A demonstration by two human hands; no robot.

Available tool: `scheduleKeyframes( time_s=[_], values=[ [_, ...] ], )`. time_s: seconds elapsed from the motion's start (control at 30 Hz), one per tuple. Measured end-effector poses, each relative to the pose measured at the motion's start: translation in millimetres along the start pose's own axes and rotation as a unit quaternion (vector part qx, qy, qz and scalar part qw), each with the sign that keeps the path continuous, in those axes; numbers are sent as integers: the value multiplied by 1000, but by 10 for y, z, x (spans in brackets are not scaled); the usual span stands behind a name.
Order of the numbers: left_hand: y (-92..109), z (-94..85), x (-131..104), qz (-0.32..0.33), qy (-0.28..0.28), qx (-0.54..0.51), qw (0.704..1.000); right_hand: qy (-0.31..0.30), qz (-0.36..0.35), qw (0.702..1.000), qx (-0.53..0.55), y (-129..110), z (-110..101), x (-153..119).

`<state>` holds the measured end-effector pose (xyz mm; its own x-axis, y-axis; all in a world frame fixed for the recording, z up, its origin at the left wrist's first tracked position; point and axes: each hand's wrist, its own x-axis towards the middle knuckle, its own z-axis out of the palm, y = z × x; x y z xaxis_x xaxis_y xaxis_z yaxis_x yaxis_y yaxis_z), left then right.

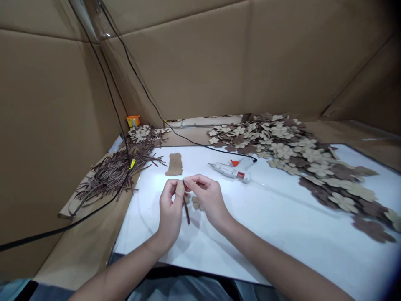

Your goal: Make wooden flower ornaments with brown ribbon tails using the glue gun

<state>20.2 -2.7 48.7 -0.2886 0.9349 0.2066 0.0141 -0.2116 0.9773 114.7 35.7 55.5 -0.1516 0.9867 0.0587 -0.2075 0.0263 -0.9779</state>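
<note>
My left hand (170, 209) is closed in a pinch on a thin dark brown felt strip (187, 213), whose free end hangs down towards the board. A small beige piece (179, 189) shows at the left thumb; I cannot tell whether it is felt or a thumb cover. Fingertips of my right hand (210, 200) meet the left ones at the strip's upper end and are pinched there. Beneath the hands lie small beige felt flowers (196, 203), partly hidden. A white glue gun (232, 171) with an orange trigger rests on its side beyond my right hand.
Just beyond the hands is a brown cardboard scrap (174, 164) on the white board (266, 246). Brown strips (115, 169) are heaped at left, felt flowers (291, 148) at right. A black cable (147, 94) crosses to the glue gun. Cardboard walls (200, 62) enclose the space.
</note>
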Motion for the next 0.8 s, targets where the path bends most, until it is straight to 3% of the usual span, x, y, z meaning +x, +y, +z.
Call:
scheduleKeyframes(
  time_s=[0.3, 0.53, 0.8],
  values=[
    [-13, -11, -18, 1, 22, 7, 1000, -11, 11, 1000, -10, 25, 10, -30],
    [-35, -4, -19, -18, 41, -48, 998, -8, 15, 1000, -21, 44, 11, -25],
    [-75, -75, -21, -15, 21, -69, 997, -28, 8, 999, -37, 46, 9, -24]
  ],
)
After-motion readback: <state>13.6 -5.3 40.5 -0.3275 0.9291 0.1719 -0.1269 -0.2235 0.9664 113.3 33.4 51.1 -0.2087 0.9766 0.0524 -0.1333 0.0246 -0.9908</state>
